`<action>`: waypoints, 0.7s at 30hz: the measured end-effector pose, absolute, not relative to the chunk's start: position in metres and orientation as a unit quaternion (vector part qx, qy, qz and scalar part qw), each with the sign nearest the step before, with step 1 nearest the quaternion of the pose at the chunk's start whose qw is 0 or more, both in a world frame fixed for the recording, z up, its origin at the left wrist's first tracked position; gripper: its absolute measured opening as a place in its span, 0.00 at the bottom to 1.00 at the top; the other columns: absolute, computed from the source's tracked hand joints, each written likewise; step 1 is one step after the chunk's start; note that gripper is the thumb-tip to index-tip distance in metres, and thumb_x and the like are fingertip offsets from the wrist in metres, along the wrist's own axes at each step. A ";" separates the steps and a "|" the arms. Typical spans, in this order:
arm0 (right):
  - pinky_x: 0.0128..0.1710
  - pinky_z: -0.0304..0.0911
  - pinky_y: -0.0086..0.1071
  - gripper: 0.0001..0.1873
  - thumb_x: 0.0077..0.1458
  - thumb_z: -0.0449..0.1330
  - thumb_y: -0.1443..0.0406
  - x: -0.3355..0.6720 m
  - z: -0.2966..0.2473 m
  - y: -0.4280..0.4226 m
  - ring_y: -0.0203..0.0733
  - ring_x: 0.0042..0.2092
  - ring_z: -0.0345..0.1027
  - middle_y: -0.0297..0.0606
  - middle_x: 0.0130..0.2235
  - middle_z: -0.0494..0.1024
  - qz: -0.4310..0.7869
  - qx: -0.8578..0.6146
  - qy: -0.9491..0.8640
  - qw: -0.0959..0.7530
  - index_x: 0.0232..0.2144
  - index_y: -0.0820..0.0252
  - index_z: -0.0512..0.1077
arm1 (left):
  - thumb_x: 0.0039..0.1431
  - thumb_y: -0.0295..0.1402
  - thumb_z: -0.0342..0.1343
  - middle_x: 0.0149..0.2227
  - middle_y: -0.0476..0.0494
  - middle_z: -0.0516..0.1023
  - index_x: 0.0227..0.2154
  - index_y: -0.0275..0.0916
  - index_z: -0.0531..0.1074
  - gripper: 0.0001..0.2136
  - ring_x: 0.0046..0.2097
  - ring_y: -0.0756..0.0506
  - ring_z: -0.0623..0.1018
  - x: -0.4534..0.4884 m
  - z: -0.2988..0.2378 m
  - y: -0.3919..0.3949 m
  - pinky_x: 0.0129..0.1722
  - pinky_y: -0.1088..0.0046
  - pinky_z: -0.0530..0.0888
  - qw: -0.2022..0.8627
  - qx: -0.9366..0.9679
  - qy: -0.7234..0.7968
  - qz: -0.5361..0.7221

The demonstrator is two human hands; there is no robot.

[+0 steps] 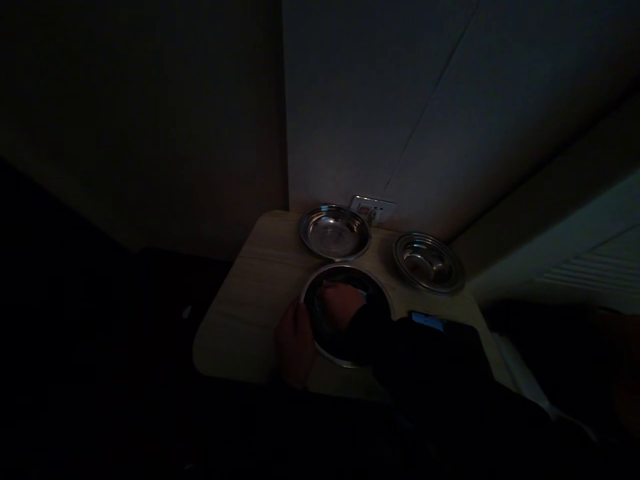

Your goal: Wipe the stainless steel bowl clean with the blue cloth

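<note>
A round metal bowl (381, 288) stands near the front edge of a small table. My left hand (295, 340) grips its rim on the left side. My right hand (341, 303) reaches down inside the bowl, its fingers curled near the left inner wall. Something faintly bluish shows around those fingers, but the dark hides what it is. The dark sleeve of my right arm covers the bowl's lower right part.
Behind the bowl, a shallow metal dish (335, 233) sits near the wall; a second metal dish (429, 262) lies to the right. A small lit screen (427, 321) shows beside my right sleeve. The pale table (245, 300) meets a wall with a socket plate (373, 208). The light is very dim.
</note>
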State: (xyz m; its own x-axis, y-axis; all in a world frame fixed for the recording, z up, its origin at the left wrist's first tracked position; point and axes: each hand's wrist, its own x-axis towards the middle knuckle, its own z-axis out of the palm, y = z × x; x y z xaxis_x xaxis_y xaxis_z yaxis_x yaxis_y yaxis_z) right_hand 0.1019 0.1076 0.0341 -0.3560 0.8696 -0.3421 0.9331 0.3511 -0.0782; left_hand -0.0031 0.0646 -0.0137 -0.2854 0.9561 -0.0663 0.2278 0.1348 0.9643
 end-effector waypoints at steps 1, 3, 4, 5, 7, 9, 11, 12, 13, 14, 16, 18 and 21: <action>0.36 0.64 0.34 0.14 0.54 0.49 0.70 0.103 0.036 0.103 0.46 0.40 0.71 0.48 0.40 0.76 -0.143 0.541 0.819 0.129 0.37 0.65 0.72 | 0.57 0.38 0.43 0.39 0.37 0.78 0.39 0.33 0.73 0.18 0.40 0.43 0.76 -0.002 -0.013 0.065 0.40 0.69 0.70 0.381 0.451 0.654 0.474; 0.35 0.64 0.31 0.12 0.53 0.51 0.68 0.104 0.038 0.093 0.45 0.38 0.72 0.46 0.37 0.77 -0.165 0.517 0.828 0.141 0.34 0.63 0.74 | 0.57 0.39 0.43 0.37 0.37 0.78 0.37 0.32 0.73 0.18 0.39 0.43 0.76 0.000 -0.012 0.064 0.40 0.69 0.70 0.379 0.442 0.662 0.472; 0.35 0.64 0.31 0.12 0.53 0.51 0.67 0.105 0.039 0.090 0.45 0.38 0.72 0.45 0.37 0.77 -0.171 0.511 0.830 0.144 0.34 0.63 0.74 | 0.57 0.39 0.42 0.36 0.37 0.78 0.36 0.33 0.73 0.18 0.39 0.43 0.76 0.000 -0.011 0.063 0.39 0.69 0.70 0.381 0.442 0.663 0.469; 0.35 0.64 0.31 0.12 0.53 0.51 0.67 0.106 0.039 0.089 0.45 0.38 0.72 0.45 0.37 0.77 -0.172 0.510 0.830 0.144 0.35 0.63 0.74 | 0.57 0.39 0.42 0.36 0.38 0.78 0.36 0.33 0.73 0.18 0.38 0.43 0.76 0.000 -0.011 0.062 0.39 0.69 0.70 0.384 0.445 0.662 0.465; 0.36 0.64 0.33 0.14 0.54 0.49 0.66 0.106 0.037 0.095 0.46 0.39 0.72 0.46 0.39 0.77 -0.166 0.524 0.824 0.139 0.37 0.63 0.73 | 0.57 0.39 0.42 0.36 0.38 0.78 0.36 0.33 0.73 0.18 0.38 0.44 0.76 0.000 -0.010 0.059 0.39 0.70 0.70 0.387 0.453 0.662 0.455; 0.37 0.64 0.34 0.15 0.55 0.48 0.67 0.105 0.035 0.107 0.47 0.41 0.71 0.48 0.41 0.76 -0.152 0.546 0.813 0.130 0.40 0.63 0.72 | 0.58 0.39 0.42 0.38 0.38 0.78 0.37 0.34 0.73 0.18 0.39 0.44 0.76 -0.001 -0.011 0.057 0.40 0.70 0.70 0.387 0.459 0.658 0.455; 0.38 0.64 0.36 0.16 0.55 0.47 0.68 0.103 0.034 0.119 0.48 0.43 0.70 0.49 0.43 0.75 -0.138 0.564 0.805 0.123 0.42 0.63 0.71 | 0.58 0.38 0.42 0.40 0.38 0.78 0.39 0.34 0.72 0.18 0.42 0.44 0.76 -0.001 -0.012 0.055 0.41 0.70 0.70 0.386 0.456 0.654 0.463; 0.38 0.64 0.36 0.17 0.55 0.47 0.69 0.101 0.034 0.122 0.48 0.43 0.70 0.50 0.44 0.74 -0.134 0.568 0.803 0.121 0.43 0.63 0.70 | 0.58 0.38 0.42 0.42 0.38 0.77 0.40 0.35 0.72 0.18 0.43 0.44 0.75 0.000 -0.012 0.055 0.42 0.70 0.70 0.384 0.453 0.656 0.466; 0.38 0.64 0.36 0.17 0.54 0.47 0.69 0.101 0.035 0.122 0.48 0.43 0.70 0.50 0.45 0.74 -0.133 0.568 0.803 0.121 0.44 0.64 0.70 | 0.58 0.38 0.42 0.43 0.38 0.77 0.41 0.35 0.72 0.17 0.44 0.44 0.75 0.000 -0.012 0.055 0.43 0.70 0.70 0.380 0.450 0.659 0.468; 0.38 0.64 0.36 0.17 0.54 0.48 0.69 0.100 0.035 0.120 0.48 0.43 0.70 0.50 0.45 0.74 -0.136 0.564 0.805 0.123 0.43 0.64 0.70 | 0.58 0.37 0.42 0.43 0.37 0.76 0.41 0.35 0.72 0.17 0.44 0.44 0.75 0.001 -0.011 0.056 0.44 0.69 0.69 0.375 0.446 0.665 0.467; 0.37 0.65 0.35 0.15 0.53 0.50 0.68 0.100 0.035 0.111 0.48 0.42 0.71 0.48 0.41 0.76 -0.151 0.542 0.816 0.133 0.41 0.62 0.72 | 0.58 0.37 0.42 0.43 0.36 0.77 0.40 0.34 0.72 0.17 0.44 0.43 0.75 0.001 -0.009 0.057 0.43 0.69 0.70 0.364 0.439 0.681 0.460; 0.35 0.66 0.35 0.14 0.52 0.51 0.66 0.101 0.035 0.099 0.47 0.39 0.72 0.46 0.38 0.77 -0.170 0.518 0.826 0.144 0.38 0.61 0.74 | 0.58 0.38 0.42 0.40 0.36 0.77 0.38 0.34 0.73 0.17 0.42 0.43 0.76 0.001 -0.007 0.057 0.42 0.68 0.70 0.364 0.439 0.685 0.453; 0.35 0.66 0.34 0.14 0.52 0.51 0.65 0.102 0.034 0.093 0.47 0.39 0.72 0.46 0.38 0.77 -0.176 0.508 0.830 0.145 0.38 0.62 0.74 | 0.58 0.38 0.41 0.39 0.38 0.78 0.38 0.35 0.73 0.17 0.41 0.43 0.76 0.002 -0.005 0.055 0.41 0.69 0.70 0.377 0.439 0.677 0.455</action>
